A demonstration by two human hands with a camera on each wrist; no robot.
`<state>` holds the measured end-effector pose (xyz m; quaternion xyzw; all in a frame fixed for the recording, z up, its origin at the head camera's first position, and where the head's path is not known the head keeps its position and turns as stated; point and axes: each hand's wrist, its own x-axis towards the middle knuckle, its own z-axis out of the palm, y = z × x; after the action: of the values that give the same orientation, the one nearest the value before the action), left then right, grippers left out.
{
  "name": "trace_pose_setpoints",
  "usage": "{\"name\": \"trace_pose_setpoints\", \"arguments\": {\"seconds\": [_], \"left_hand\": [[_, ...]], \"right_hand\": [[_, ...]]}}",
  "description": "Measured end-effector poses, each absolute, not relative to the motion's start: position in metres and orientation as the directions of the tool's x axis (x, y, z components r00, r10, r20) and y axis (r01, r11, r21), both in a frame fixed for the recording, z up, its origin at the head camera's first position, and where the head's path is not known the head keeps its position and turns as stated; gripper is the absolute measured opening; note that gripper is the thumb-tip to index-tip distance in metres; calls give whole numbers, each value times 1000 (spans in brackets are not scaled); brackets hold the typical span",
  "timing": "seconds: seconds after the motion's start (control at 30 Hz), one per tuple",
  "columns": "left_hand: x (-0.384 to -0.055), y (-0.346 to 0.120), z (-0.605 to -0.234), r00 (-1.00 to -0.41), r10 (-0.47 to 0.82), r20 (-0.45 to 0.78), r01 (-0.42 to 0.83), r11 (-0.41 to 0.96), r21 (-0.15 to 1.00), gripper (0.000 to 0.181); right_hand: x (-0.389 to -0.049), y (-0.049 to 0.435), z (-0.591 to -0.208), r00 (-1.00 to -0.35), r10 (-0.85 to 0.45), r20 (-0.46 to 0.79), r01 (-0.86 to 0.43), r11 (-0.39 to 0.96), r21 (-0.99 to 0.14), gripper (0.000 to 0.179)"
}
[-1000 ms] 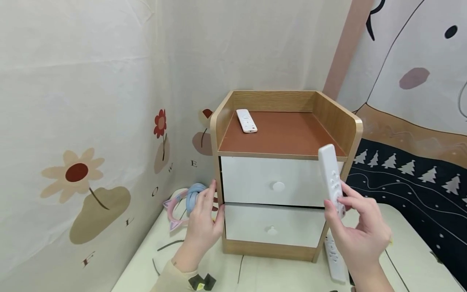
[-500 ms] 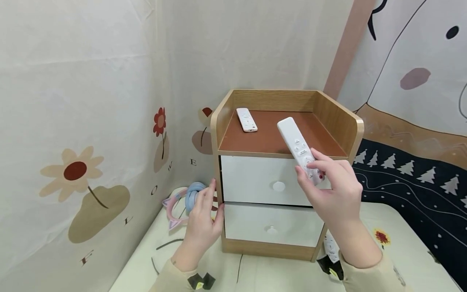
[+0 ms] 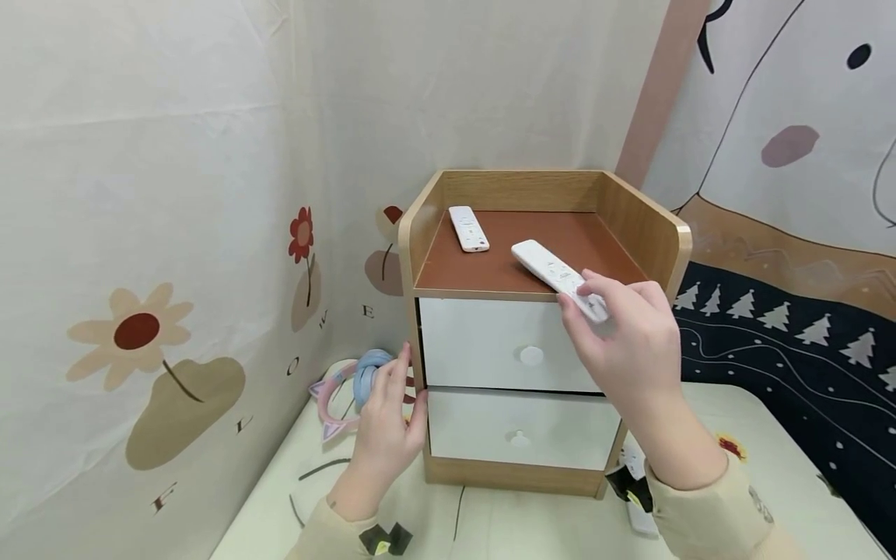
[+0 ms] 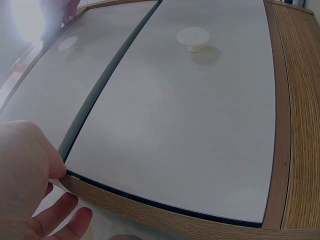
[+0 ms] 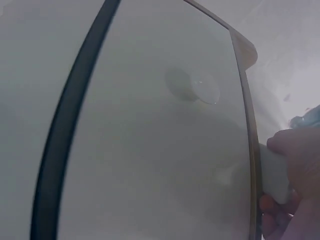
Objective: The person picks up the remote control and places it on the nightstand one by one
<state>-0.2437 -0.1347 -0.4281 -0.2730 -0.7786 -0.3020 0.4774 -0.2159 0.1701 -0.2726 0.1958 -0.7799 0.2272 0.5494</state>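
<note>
A small wooden cabinet (image 3: 514, 476) with two white drawer fronts stands ahead. My right hand (image 3: 633, 342) pinches the lower end of a white remote control (image 3: 549, 268). The remote slants over the front edge of the brown top shelf (image 3: 483, 272), its far end pointing left. Another white remote control (image 3: 469, 229) lies at the back left of that shelf. My left hand (image 3: 385, 435) rests against the cabinet's left side, fingers extended and thumb at the front edge. In the left wrist view, the thumb (image 4: 47, 157) touches the edge near the gap between the drawers.
Pink cat-ear headphones (image 3: 325, 400) with a blue ear pad lie left of the cabinet. A third white remote (image 3: 642, 519) lies on the pale surface at right, partly behind the right sleeve (image 3: 714, 505). Raised wooden walls (image 3: 640, 214) border the shelf. Round knobs (image 3: 530, 355) stick out from the drawers.
My right hand has carried the remote from the cabinet's right side leftward over the shelf's front, tilting it from nearly upright toward flat. The left hand has stayed in place.
</note>
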Motion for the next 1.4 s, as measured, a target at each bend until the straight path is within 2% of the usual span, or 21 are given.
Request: {"name": "trace_pose_setpoints", "arguments": {"seconds": [0.13,0.2,0.3,0.5,0.63,1.0,1.4], "left_hand": [[-244,-134,-429,-391,139,910,718,664,208,87],[-244,-134,-429,-387,140,911,722,661,205,88],[-245,-134,-429,-377,138,916,727,657,200,88],[-245,-134,-429,-374,135,918,732,651,202,88],[-244,-134,-429,-380,136,915,728,655,205,88],[-246,-135,-430,-366,138,920,725,662,189,88],[-244,-135,-429,-381,138,914,713,673,196,89]], "right_hand": [[-219,165,-263,-323,-105,941,-547,832,-95,25],[-219,163,-257,-351,-141,926,-532,844,-74,24],[-218,160,-245,-447,-173,878,-508,857,-90,23],[-217,156,-218,-707,-170,687,-435,870,-233,24],[-223,153,-205,-813,-183,553,-386,881,-274,31],[-255,147,-183,-899,-247,363,-352,899,-260,40],[-284,145,-171,-934,-243,264,-311,915,-258,44]]}}
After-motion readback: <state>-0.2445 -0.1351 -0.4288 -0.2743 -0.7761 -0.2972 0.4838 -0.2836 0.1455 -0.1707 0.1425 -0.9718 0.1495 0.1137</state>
